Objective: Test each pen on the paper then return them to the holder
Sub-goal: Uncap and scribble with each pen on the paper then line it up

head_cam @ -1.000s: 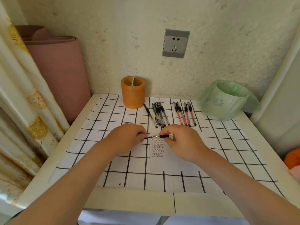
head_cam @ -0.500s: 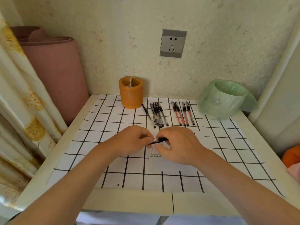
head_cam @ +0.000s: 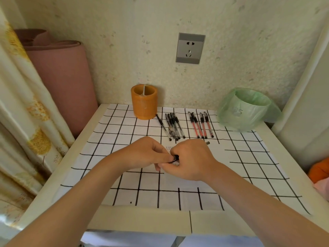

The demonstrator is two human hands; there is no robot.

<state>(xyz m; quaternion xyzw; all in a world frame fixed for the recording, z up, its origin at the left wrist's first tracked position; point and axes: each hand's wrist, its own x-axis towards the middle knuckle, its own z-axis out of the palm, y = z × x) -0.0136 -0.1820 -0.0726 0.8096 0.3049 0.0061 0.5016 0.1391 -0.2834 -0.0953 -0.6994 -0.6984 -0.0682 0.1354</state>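
Orange holder (head_cam: pixel 144 106), black pens (head_cam: pixel 173 125), red pens (head_cam: pixel 200 125), white cloth (head_cam: pixel 124 180) gridded black, green bag (head_cam: pixel 245 113)

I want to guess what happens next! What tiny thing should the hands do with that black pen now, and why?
Probably the right hand should carry the black pen up to the orange pen holder. Both it and the left hand pinch the pen over the paper, which already shows marks, and the holder looks empty.

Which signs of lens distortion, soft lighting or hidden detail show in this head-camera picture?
Head view: the white frame at right bows, a wide-angle effect; light is soft, shadows faint; left hand and right hand hide most of the pen; writing on the paper is unreadably small.
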